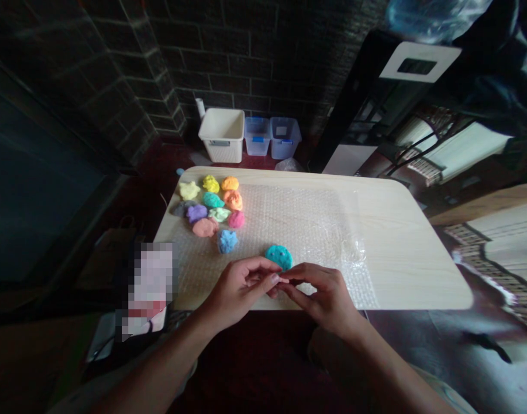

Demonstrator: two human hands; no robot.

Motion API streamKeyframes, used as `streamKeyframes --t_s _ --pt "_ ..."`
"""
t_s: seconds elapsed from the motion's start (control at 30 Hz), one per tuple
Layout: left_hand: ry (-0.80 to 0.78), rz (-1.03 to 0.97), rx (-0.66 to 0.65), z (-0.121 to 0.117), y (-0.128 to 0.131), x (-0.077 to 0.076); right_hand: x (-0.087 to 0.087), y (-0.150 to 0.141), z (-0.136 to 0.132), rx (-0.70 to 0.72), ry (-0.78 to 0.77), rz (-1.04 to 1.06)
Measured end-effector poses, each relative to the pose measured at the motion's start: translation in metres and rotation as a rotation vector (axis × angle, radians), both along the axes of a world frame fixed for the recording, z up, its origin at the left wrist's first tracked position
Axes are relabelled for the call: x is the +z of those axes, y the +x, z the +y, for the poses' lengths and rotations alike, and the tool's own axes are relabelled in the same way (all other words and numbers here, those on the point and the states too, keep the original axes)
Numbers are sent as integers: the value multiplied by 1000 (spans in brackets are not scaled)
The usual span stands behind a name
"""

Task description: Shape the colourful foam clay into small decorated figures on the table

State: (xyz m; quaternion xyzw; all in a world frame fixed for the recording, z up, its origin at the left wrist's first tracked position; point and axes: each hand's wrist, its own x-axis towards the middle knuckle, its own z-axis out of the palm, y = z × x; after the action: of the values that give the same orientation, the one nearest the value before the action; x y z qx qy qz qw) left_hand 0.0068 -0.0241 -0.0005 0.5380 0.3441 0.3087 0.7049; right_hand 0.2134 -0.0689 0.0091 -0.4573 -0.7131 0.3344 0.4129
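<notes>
Close to the table's front edge, my left hand (248, 284) and my right hand (326, 290) meet fingertip to fingertip. Both are closed in a pinch on a small pale pink piece of modelling clay (283, 280), most of it covered by the fingers. Just beyond them lies a flat, round teal clay piece (279, 256) with small dark spots on it, its near edge partly behind my fingers. Left of that sits a light blue clay lump (227, 241). Farther back is a group of several clay lumps, among them a purple one (197, 213) and a hot pink one (236, 219).
Bubble wrap (297, 213) covers much of the pale wooden table (401, 241). On the floor behind stand a white bin (222, 135) and two clear bluish boxes (257, 137). A water dispenser (349, 103) rises at the back right. Left of the table is a blurred-out object (153, 276).
</notes>
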Motion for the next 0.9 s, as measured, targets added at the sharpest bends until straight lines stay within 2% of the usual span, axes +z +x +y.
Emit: streamKeyframes --t_s 0.23,0.57,0.73,0.9 --pt "-38 38 11 2 -3 -1 0 -1 0 15 -18 40" --pt "-136 -43 11 2 0 0 2 -2 3 -1 -97 155" --pt "-49 -12 19 2 -1 -1 -6 -5 1 -21 -330 300" --pt "3 -3 30 3 -2 -2 -8 -5 2 -18 -329 247"
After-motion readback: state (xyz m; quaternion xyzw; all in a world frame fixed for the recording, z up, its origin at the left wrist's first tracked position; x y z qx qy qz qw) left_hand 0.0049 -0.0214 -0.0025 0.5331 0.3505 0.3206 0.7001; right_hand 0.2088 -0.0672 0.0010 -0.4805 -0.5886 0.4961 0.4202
